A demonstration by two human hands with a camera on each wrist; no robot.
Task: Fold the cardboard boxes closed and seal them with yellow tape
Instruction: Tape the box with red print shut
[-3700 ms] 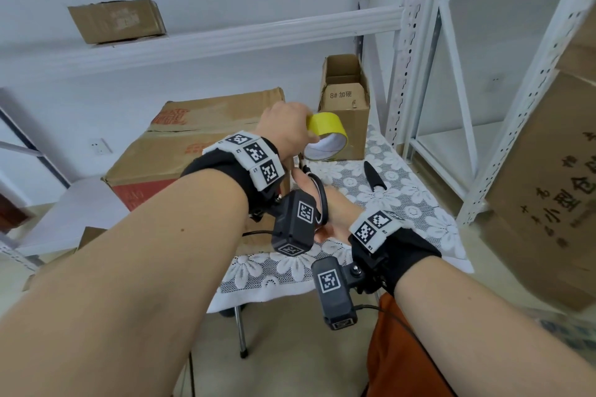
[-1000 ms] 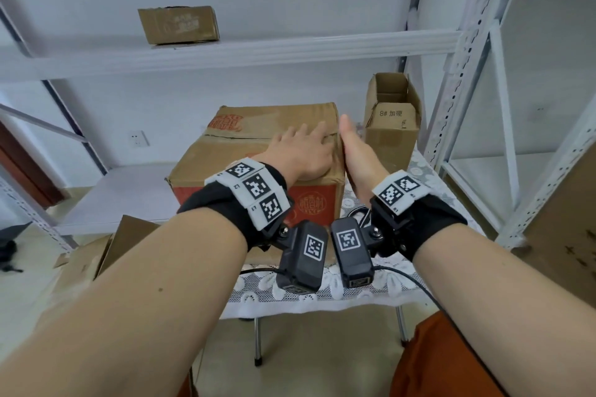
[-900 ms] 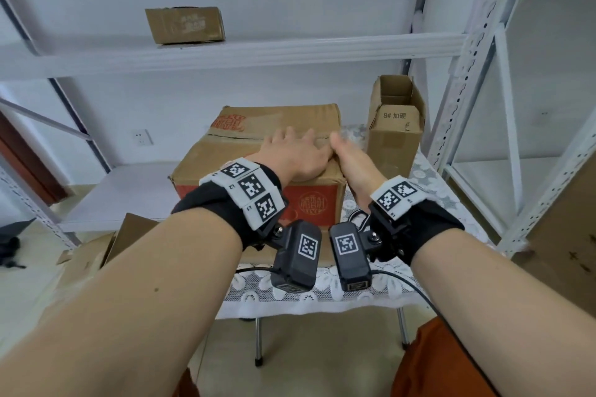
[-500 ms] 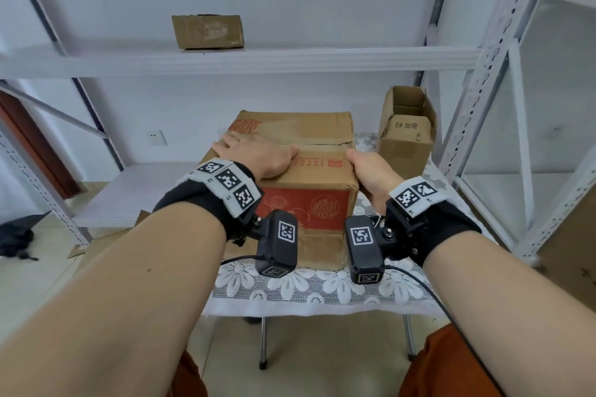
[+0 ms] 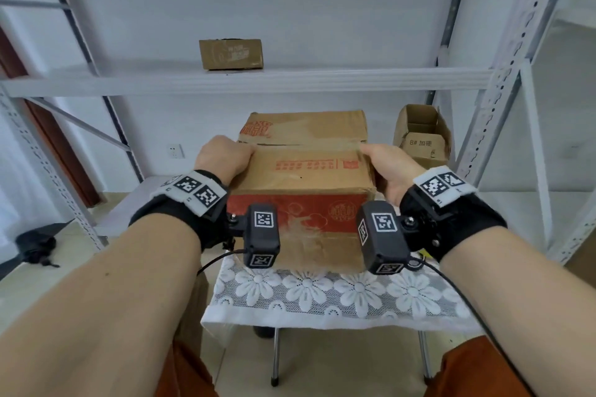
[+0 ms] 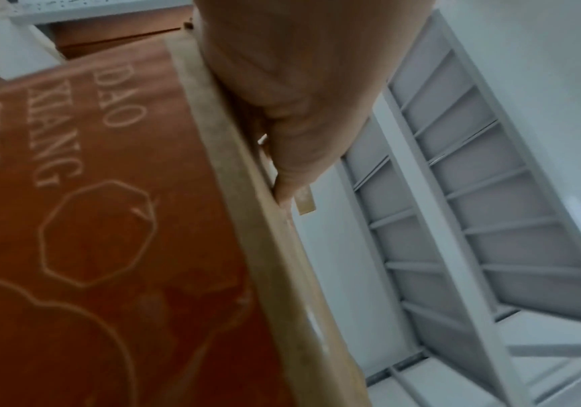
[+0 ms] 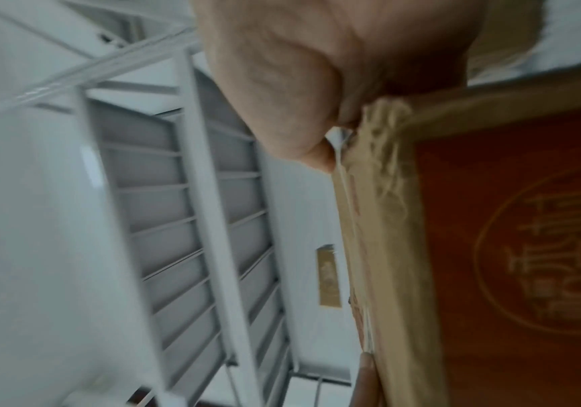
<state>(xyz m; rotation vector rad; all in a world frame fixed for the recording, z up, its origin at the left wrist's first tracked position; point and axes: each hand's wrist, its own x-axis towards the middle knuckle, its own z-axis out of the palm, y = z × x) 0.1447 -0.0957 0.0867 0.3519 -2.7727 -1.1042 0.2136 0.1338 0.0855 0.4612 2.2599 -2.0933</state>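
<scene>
A large cardboard box [image 5: 303, 171] with a red printed front stands on the small table, its top flaps folded down along a seam across the top. My left hand [image 5: 225, 155] grips its upper left edge, and my right hand [image 5: 387, 167] grips the upper right edge with the thumb on top. The left wrist view has my left hand [image 6: 292, 96] curled over the edge of the box [image 6: 90, 220]. In the right wrist view, my right hand [image 7: 299, 82] holds a frayed corner of the box [image 7: 508, 247]. No yellow tape is in view.
A small open box [image 5: 422, 138] stands behind on the right of the lace-covered table [image 5: 322, 293]. Another box [image 5: 230, 53] sits on the white shelf above. A metal shelving upright [image 5: 503, 106] rises close on the right. A dark object [image 5: 35, 245] lies on the floor at left.
My hands slid from the middle of the box top out to its left and right edges and took hold. The yellow tape roll held 3.7 s ago is gone from view.
</scene>
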